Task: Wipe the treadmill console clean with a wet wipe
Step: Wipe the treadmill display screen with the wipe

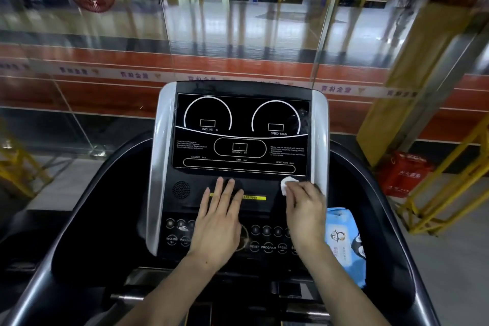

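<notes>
Our right hand (pixel 304 209) pinches wet wipe (pixel 287 185) against treadmill console (pixel 239 185) below display's right corner. Left hand (pixel 219 222) flat, empty, bracing mid-panel. We'd best sweep leftward, overlapping passes, light over buttons.

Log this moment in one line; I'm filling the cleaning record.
step: wiping | right hand: presses wet wipe on console, below display's right corner | left hand: flat, mid-console | wipe pack: right
</notes>
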The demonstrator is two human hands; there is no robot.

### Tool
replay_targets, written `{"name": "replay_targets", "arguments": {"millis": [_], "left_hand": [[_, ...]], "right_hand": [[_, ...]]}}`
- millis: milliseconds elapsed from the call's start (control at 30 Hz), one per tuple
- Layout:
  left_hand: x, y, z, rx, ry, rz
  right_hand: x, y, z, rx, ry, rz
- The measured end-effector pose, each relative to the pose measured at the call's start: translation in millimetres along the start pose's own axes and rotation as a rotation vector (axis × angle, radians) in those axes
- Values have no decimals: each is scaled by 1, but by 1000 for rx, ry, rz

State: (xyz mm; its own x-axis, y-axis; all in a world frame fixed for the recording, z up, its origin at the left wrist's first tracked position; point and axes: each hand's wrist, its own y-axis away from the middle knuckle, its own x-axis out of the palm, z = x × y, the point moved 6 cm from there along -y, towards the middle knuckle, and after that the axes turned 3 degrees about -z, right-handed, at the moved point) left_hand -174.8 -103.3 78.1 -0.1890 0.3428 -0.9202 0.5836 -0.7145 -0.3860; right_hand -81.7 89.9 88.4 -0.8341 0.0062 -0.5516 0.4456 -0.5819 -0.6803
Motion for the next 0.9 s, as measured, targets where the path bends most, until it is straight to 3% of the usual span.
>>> {"name": "replay_targets", "arguments": {"millis": [200, 400, 633, 833, 900], "left_hand": [[-5, 7, 32, 5, -30, 0], [-8, 6, 49, 24, -15, 19], [-7, 9, 47, 74, 28, 25], [2, 20, 33, 129, 76, 33], [5, 26, 27, 144, 114, 26]], "right_hand": [[43, 24, 85, -189, 12, 175], [-6, -1, 1, 81, 125, -79], [-17, 13, 3, 161, 86, -164], [-35, 46, -3, 239, -62, -81], [-38, 61, -6, 349, -158, -35]]}}
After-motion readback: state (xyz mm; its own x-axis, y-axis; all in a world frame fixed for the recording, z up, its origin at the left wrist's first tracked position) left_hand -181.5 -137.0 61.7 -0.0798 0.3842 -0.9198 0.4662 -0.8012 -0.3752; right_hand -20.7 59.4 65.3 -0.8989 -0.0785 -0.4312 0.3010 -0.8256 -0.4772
